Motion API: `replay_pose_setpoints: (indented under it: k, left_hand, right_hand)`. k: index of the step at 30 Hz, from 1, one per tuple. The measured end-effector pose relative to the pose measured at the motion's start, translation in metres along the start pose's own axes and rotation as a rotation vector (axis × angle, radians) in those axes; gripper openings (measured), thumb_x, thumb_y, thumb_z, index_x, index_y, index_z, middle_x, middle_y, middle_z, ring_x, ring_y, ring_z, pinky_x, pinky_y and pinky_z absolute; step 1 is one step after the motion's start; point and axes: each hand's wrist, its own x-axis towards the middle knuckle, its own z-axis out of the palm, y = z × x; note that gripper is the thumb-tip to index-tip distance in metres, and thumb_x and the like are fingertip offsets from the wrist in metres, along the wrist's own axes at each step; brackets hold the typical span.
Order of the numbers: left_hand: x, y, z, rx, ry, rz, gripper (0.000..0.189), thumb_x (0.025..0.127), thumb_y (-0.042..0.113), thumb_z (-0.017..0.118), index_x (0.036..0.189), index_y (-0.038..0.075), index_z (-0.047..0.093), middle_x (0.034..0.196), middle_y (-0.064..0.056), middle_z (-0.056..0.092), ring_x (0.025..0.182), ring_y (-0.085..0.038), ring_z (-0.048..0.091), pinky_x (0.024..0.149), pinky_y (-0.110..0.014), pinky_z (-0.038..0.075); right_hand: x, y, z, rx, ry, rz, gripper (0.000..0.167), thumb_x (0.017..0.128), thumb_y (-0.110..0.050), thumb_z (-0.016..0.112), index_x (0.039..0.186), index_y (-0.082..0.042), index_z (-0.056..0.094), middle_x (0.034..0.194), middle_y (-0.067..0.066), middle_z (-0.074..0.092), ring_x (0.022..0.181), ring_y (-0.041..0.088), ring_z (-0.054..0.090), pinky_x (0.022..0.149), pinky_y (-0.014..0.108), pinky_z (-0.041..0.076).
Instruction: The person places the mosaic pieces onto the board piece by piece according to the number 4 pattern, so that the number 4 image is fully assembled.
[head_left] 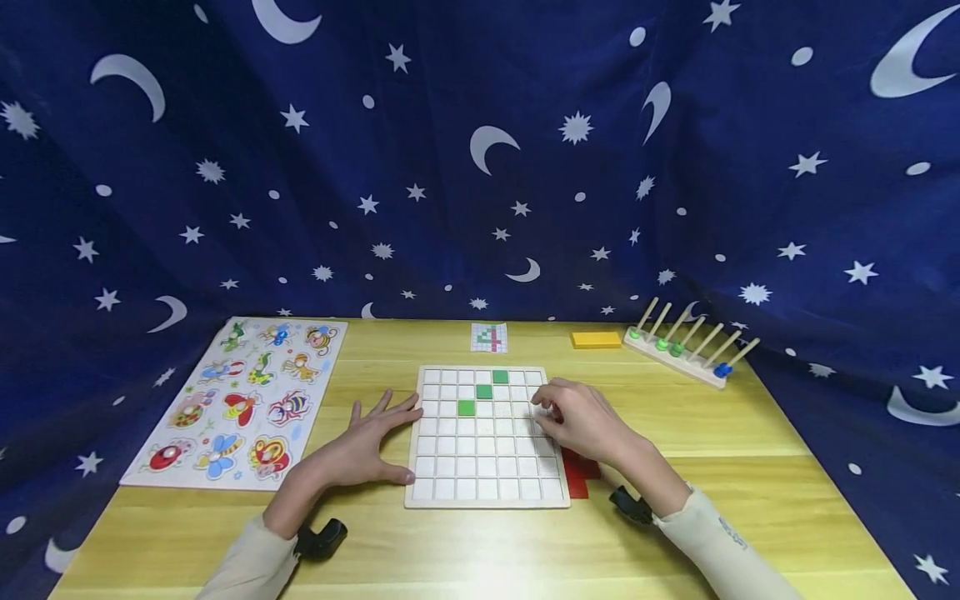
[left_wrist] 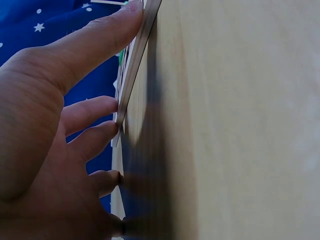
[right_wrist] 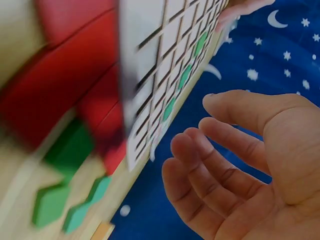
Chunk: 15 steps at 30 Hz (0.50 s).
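A white grid board [head_left: 476,448] lies on the table in the head view, with three green tiles in a diagonal line: an upper one [head_left: 500,377], a middle one [head_left: 483,391] and a lower one [head_left: 467,408]. With fingers spread, my left hand [head_left: 367,446] touches the board's left edge with thumb and fingertips. My right hand [head_left: 585,421] hovers over the right side of the board, its fingers loosely bent. Nothing shows between them in the right wrist view. Red tiles [head_left: 581,479] lie by the board's right edge, partly under my right hand; loose green tiles [right_wrist: 70,152] lie beyond them.
Behind the board lies a small pattern card [head_left: 489,338]. A yellow block [head_left: 596,341] and a wooden peg stand [head_left: 675,358] with beads are at the back right. An insect puzzle board [head_left: 255,375] occupies the left. A starry blue curtain [head_left: 450,167] surrounds the table.
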Motion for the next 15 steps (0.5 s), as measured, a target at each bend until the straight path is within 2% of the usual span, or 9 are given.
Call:
replay_pose_setpoints:
  k: [4,9,15]
  left_hand:
    - [0.001,0.001,0.0,0.004,0.0,0.01,0.093,0.074,0.045,0.087,0.151,0.013,0.046,0.163,-0.007,0.024,0.15,-0.042,0.002,0.106,-0.074,-0.013]
    - [0.001,0.001,0.0,-0.002,0.004,0.009,0.093,0.073,0.042,0.088,0.151,0.012,0.046,0.163,-0.007,0.024,0.15,-0.042,0.002,0.107,-0.073,-0.014]
    - [0.0,0.0,-0.001,0.001,-0.001,0.004,0.094,0.073,0.043,0.088,0.151,0.013,0.045,0.164,-0.007,0.023,0.15,-0.042,0.002,0.108,-0.073,-0.014]
  right_hand:
    - [-0.018,0.015,-0.008,-0.017,-0.006,0.053,0.015,0.08,-0.007,0.08,0.093,-0.008,0.073,0.083,0.0,0.065,0.069,0.011,0.06,0.059,0.027,0.049]
    - [-0.037,0.03,-0.014,-0.035,-0.012,0.086,0.015,0.079,-0.004,0.079,0.093,-0.008,0.073,0.084,-0.001,0.066,0.074,0.016,0.065,0.063,0.031,0.053]
    - [-0.054,0.041,-0.016,-0.079,-0.023,0.119,0.023,0.073,0.0,0.079,0.095,-0.006,0.075,0.083,0.0,0.065,0.069,0.012,0.057,0.06,0.031,0.049]
